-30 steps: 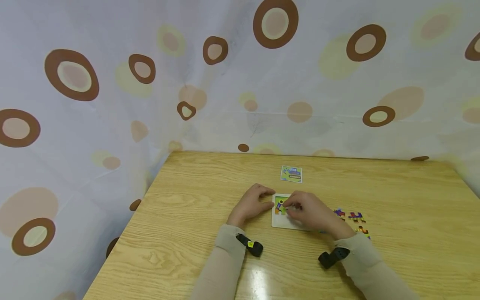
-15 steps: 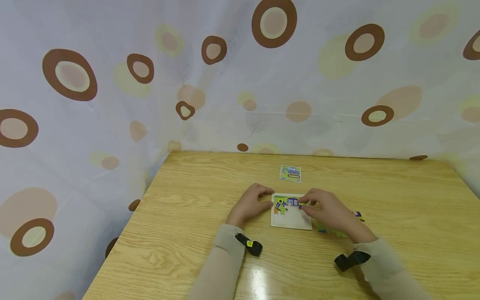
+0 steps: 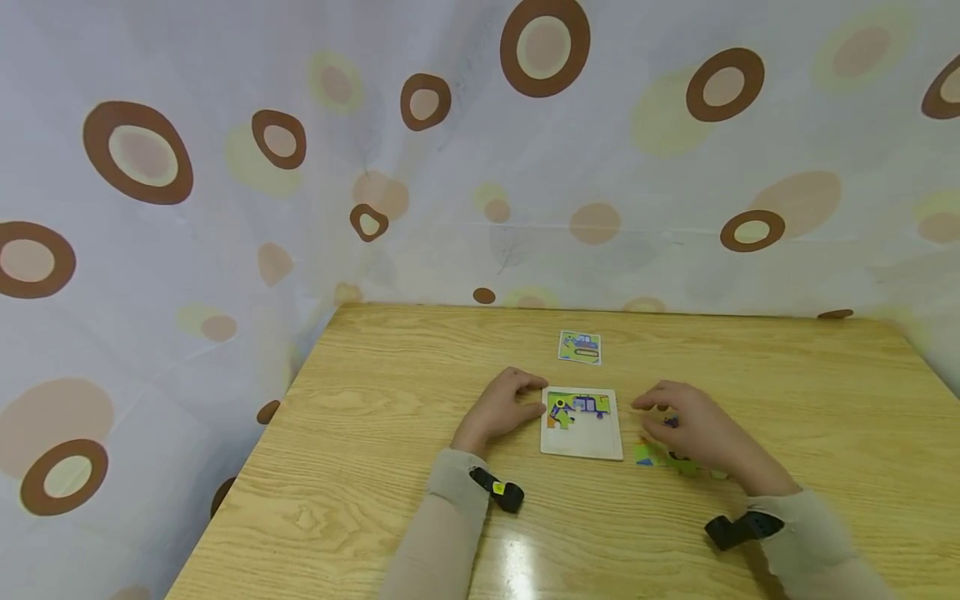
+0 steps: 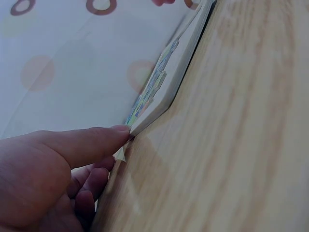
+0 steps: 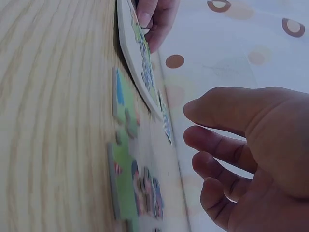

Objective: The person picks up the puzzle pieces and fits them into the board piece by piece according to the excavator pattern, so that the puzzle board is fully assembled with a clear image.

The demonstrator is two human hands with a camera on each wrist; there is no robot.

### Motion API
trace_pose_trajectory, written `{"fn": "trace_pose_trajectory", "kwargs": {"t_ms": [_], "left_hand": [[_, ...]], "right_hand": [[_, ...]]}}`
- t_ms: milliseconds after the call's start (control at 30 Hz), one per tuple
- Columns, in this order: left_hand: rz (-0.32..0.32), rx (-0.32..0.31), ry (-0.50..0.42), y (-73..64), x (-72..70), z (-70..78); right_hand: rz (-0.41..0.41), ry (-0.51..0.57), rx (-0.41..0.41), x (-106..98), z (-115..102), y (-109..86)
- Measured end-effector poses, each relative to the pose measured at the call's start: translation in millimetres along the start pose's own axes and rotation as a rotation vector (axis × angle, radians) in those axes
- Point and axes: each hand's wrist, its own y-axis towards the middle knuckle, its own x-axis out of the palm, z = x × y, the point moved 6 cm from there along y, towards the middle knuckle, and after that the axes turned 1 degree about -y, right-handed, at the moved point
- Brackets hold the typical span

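Observation:
A square white puzzle tray (image 3: 581,442) lies on the table with several joined pieces (image 3: 577,406) along its top and left, showing part of a purple-and-yellow digger. My left hand (image 3: 500,408) rests at the tray's left side, thumb and fingertips touching its edge; in the left wrist view the thumb (image 4: 96,142) lies straight against the corner. To the right of the tray, my right hand (image 3: 693,425) hovers with relaxed fingers, nothing between thumb and fingertips. Below it lie loose puzzle pieces (image 5: 123,181), partly hidden by the hand in the head view.
A small picture card (image 3: 580,347) of a digger lies behind the tray. The wooden table (image 3: 397,375) meets a spotted curtain (image 3: 450,192) at the back and left. Both wrists carry black cameras on straps.
My right hand has placed a piece at the tray's upper right, let go, and moved right over the loose pieces. My left hand has stayed at the tray's edge.

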Motion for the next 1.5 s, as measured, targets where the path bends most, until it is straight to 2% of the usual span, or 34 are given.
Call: {"fn": "trace_pose_trajectory", "kwargs": {"t_ms": [367,667,900,1267,1500], "left_hand": [[0.001,-0.003,-0.004,-0.3,0.1,0.6],[0.005,-0.012,-0.015,-0.1,-1.7,1.1],[0.005,-0.010,-0.023,-1.2,-1.8,2.5],[0.000,0.003,-0.028,-1.4,-0.6,1.4],[-0.001,0.001,-0.025,-0.4,0.2,-0.5]], "right_hand": [[-0.024,-0.066,0.027,-7.6,17.9,-13.0],[0.013,-0.104,-0.044,-12.4,31.5,-20.2],[-0.028,-0.071,0.006,-9.3,41.5,-22.8],[-0.068,-0.081,0.045,-6.2,45.6,-21.3],[-0.040,-0.085,0.016,-8.1,41.2,-19.5]]}}
